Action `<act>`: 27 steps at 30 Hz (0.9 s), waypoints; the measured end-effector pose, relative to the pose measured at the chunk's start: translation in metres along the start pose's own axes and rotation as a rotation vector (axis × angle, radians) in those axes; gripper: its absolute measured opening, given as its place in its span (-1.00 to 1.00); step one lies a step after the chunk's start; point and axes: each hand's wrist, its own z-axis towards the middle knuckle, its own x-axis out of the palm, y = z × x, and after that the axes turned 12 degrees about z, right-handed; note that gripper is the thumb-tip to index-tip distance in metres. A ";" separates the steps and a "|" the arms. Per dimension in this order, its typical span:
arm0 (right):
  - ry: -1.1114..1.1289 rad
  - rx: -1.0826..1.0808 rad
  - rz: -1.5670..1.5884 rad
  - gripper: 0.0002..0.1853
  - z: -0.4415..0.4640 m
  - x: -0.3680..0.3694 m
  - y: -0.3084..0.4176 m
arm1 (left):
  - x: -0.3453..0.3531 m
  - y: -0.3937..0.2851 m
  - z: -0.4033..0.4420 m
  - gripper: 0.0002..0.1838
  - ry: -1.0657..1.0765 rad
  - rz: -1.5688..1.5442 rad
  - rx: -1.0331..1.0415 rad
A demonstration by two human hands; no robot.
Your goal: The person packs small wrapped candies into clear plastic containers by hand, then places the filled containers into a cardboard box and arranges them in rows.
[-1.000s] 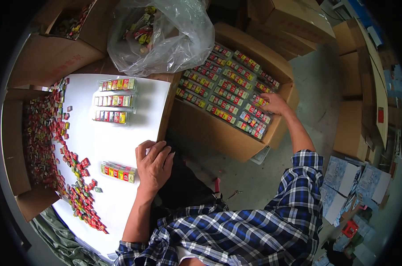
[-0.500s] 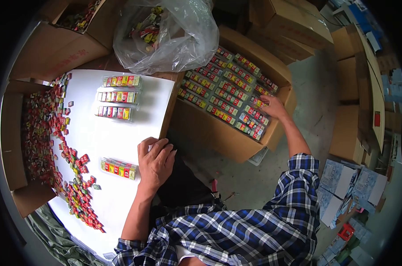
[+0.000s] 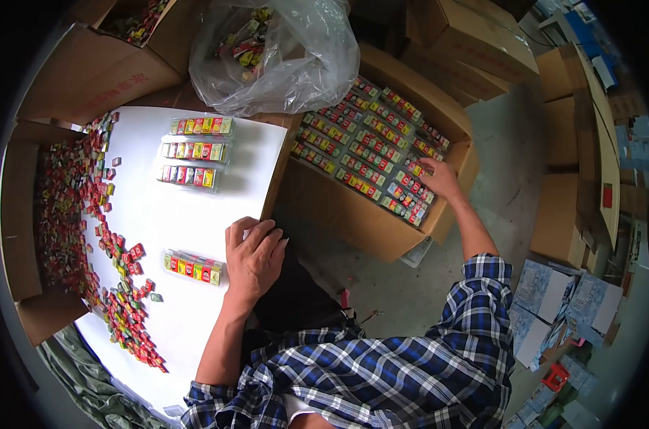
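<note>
My right hand (image 3: 440, 179) reaches into an open carton (image 3: 382, 232) on the right. Its bent fingers are on the end of a clear plastic pack of small coloured boxes (image 3: 415, 169), among rows of similar packs (image 3: 371, 156); the fingertips are partly hidden. At the edge of the white tabletop (image 3: 188, 314), my left hand (image 3: 254, 259) rests with fingers curled in and nothing visible in them. Just left of it lies a single filled pack (image 3: 192, 267). Farther back, three filled packs (image 3: 191, 151) sit in a column.
Loose small boxes (image 3: 128, 307) spread along the table's left side, spilling from a tipped carton (image 3: 20, 214). A clear plastic bag (image 3: 303, 64) with more pieces stands at the back. Closed cartons (image 3: 475, 43) are stacked behind, and printed cardboard sheets (image 3: 543, 289) lie at right.
My right hand has shifted slightly downward along the packs in the carton. My left hand stays at the table edge, and the view has tilted a little.
</note>
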 end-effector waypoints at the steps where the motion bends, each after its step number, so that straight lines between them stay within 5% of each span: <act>1: 0.000 0.000 0.000 -0.45 -0.001 -0.001 0.004 | 0.000 0.000 0.000 -0.75 -0.001 -0.005 0.001; 7: -0.033 0.017 0.052 -0.45 -0.001 -0.005 -0.002 | -0.003 0.000 0.003 -0.76 -0.048 -0.074 0.009; 10: -0.064 -0.157 0.130 -0.44 0.000 0.001 -0.007 | -0.010 0.003 0.003 -0.74 -0.139 -0.187 0.007; 22: -0.006 -0.210 -0.043 -0.49 -0.041 0.038 0.100 | -0.082 0.060 0.031 -0.70 -0.435 -0.186 -0.238; 24: -0.036 -0.241 0.033 -0.49 -0.044 0.048 0.099 | -0.076 0.090 0.035 -0.70 -0.561 0.009 -0.375; 26: -0.116 -0.289 0.186 -0.49 -0.049 0.056 0.096 | -0.067 0.116 0.045 -0.62 -0.454 -0.195 -0.789; 27: -0.121 -0.289 0.253 -0.50 -0.057 0.061 0.106 | -0.044 0.152 0.040 -0.56 -0.419 -0.301 -0.816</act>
